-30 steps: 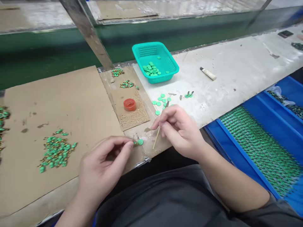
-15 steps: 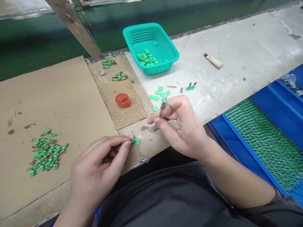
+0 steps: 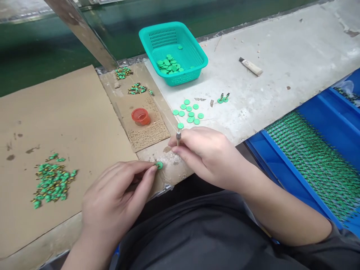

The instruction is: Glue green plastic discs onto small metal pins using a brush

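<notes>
My left hand [image 3: 118,198] pinches a small green disc part [image 3: 159,165] between thumb and forefinger, pressed on the taped cardboard edge of the bench. My right hand [image 3: 205,153] is closed round a thin wooden stick tool [image 3: 178,136], held nearly upright with its dark tip showing above my fingers, just right of the disc. Several loose green discs [image 3: 189,112] lie on the grey bench beyond my right hand. A small orange cup [image 3: 140,116] stands on a cardboard strip to the left of them.
A teal basket [image 3: 194,56] holding green discs sits at the back. A pile of green and gold parts [image 3: 52,180] lies on the cardboard sheet at left. A blue tray [image 3: 284,168] with rows of green parts is at right. A white tube [image 3: 251,66] lies on the bench.
My right hand has drawn nearer to the disc and turned the stick from a slant to nearly upright. My left hand keeps its pinch on the green disc.
</notes>
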Demonstrator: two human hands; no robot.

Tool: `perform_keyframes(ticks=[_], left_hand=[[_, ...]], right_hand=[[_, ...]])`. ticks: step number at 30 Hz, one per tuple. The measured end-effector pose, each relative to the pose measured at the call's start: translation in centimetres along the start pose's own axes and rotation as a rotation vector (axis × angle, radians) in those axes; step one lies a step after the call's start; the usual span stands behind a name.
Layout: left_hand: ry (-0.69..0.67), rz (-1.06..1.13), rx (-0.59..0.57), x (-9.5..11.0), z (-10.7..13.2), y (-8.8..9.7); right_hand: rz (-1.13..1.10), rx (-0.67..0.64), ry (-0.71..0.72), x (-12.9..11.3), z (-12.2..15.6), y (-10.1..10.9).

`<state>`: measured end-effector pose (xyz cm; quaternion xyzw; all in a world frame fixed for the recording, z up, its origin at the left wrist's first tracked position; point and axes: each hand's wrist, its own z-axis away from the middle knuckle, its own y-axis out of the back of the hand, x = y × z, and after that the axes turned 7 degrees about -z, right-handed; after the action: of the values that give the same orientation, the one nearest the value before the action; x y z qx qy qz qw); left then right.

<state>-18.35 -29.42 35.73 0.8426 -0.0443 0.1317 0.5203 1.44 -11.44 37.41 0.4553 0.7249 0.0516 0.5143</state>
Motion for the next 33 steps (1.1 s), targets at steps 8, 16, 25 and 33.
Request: perform_keyframes(ticks=[8,16,25,33], left_hand=[[0.009,0.048,0.029,0.1,0.2,-0.3],[0.16,0.101,0.04,0.7,0.4,-0.5],[0.151,0.111,0.062,0.2,0.4,-0.7],[0.134,0.062,0.056,0.6,0.4,-0.6]], right_hand=[[-0.094,0.045,-0.005,1.1,0.5,-1.5],[-0.225,0.027,0.07,1.4,-0.2,-4.8],[-0.238,0.036,0.12,1.8,0.1,-5.1],[-0.19,-0.055,0.095,1.1,-0.3,-4.8]])
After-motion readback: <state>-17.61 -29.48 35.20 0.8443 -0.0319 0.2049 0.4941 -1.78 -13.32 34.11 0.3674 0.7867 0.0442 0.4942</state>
